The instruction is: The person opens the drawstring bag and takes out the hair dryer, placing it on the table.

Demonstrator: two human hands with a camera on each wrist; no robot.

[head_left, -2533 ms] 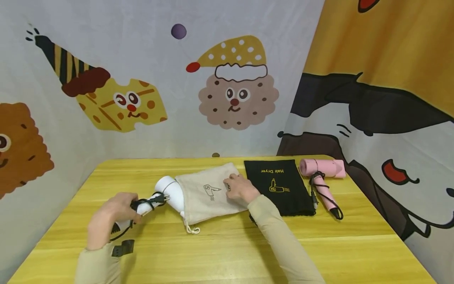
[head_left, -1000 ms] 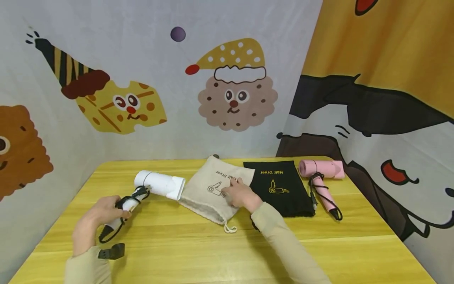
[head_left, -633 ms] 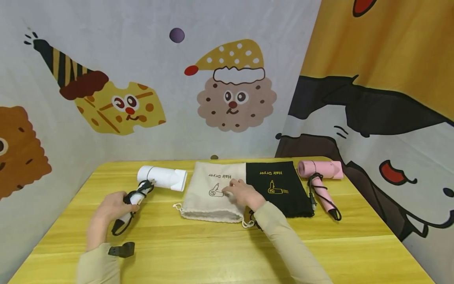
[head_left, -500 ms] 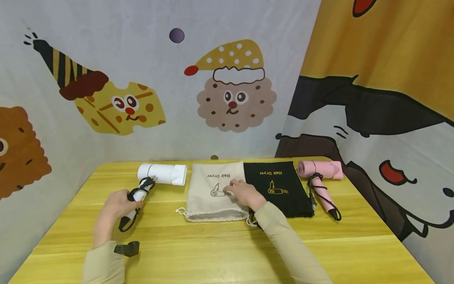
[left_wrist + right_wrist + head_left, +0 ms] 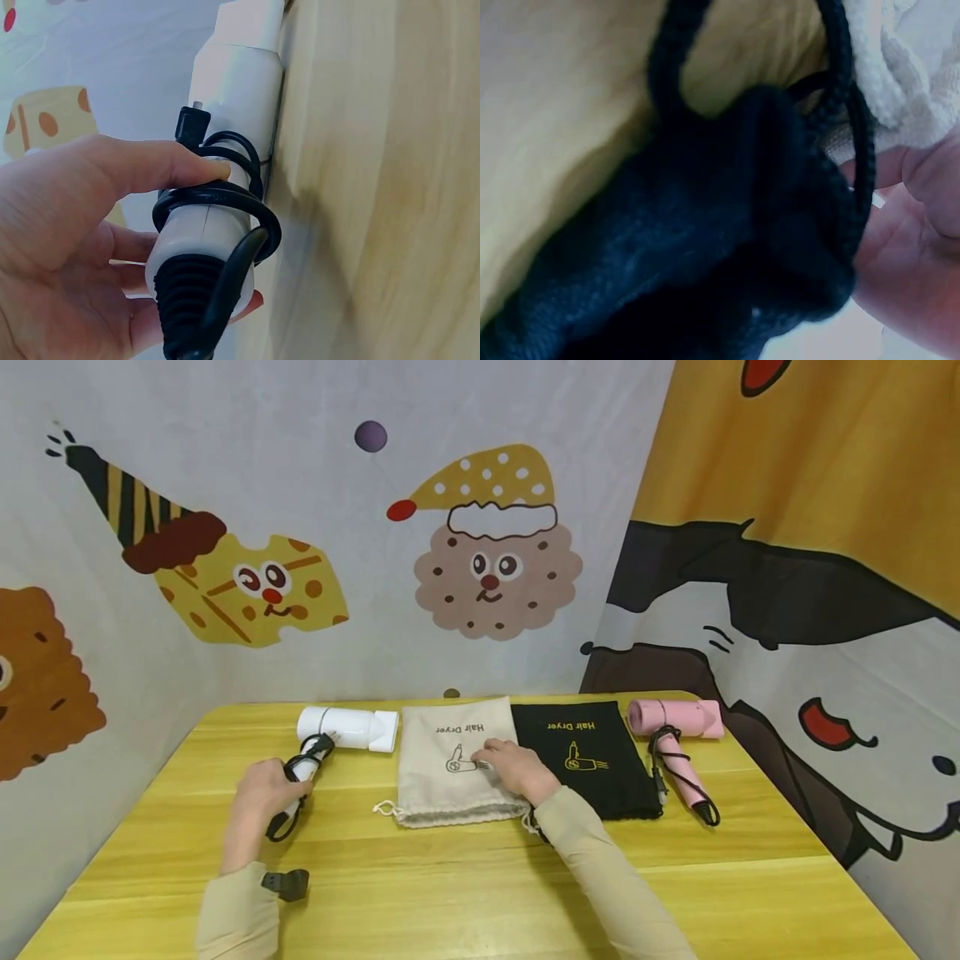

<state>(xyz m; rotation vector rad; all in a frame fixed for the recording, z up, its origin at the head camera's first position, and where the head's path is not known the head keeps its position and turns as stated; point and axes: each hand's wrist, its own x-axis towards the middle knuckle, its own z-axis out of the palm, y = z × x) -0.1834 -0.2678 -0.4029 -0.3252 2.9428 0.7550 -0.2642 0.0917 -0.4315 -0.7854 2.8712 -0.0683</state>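
My left hand (image 5: 264, 789) grips the handle of a white hair dryer (image 5: 345, 728), thumb across one side and fingers behind. A black cord (image 5: 217, 195) is wrapped round that handle, with the plug near the barrel in the left wrist view. The nozzle points right, close to a beige drawstring bag (image 5: 435, 735) printed with a hair dryer. My right hand (image 5: 517, 768) rests on the right part of this bag, fingers reaching over the print. The bag lies flat with its mouth toward me. In the right wrist view, black cloth (image 5: 690, 217) hides part of the right hand.
A black drawstring bag (image 5: 543, 727) marked Hair Dryer lies right against the beige one. Farther right is a pink hair dryer (image 5: 682, 717) with its cord wound on. All lie on a wooden table (image 5: 420, 893), with printed cloth (image 5: 300, 485) standing behind and at the sides.
The white hair dryer has come out of the beige bag to the left and turned level, then shifted slightly right. The beige bag has swung straight beside the black bag.
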